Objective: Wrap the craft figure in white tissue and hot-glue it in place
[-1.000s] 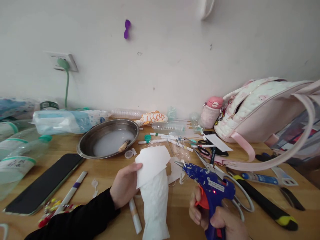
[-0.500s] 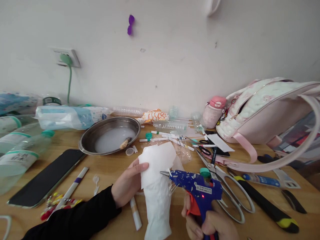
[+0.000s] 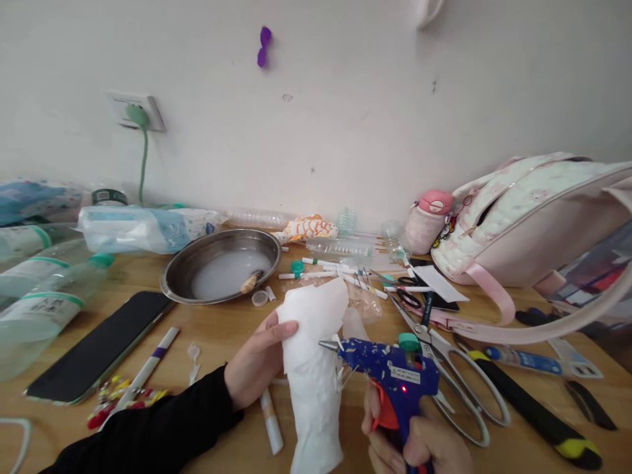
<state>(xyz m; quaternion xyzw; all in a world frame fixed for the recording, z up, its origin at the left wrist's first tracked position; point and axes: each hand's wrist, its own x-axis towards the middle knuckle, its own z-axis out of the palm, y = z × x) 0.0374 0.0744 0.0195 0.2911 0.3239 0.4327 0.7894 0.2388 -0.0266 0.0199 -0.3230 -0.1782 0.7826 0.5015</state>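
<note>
My left hand (image 3: pixel 261 359) pinches the left edge of a white paper-covered form (image 3: pixel 316 388), thumb on the front, fingers hidden behind. The form is wider at the top, narrows in the middle and reaches the bottom edge of the view. In my right hand (image 3: pixel 419 441) is a blue hot glue gun (image 3: pixel 390 368) with an orange trigger and a lit red light. Its metal nozzle points left at the upper part of the paper; whether the tip touches cannot be made out. Thin glue strands hang below the nozzle.
A metal bowl (image 3: pixel 222 266) of cloudy liquid stands behind my left hand. Large scissors (image 3: pixel 459 375) and a black-and-yellow handled tool (image 3: pixel 538 408) lie right. A phone (image 3: pixel 101 345), plastic bottles (image 3: pixel 42 309) and beads (image 3: pixel 123 395) are left. A backpack (image 3: pixel 538 224) stands back right.
The whole view has shifted slightly, so things appear a little further right. Both hands keep their hold, and the nozzle stays at nearly the same spot by the paper.
</note>
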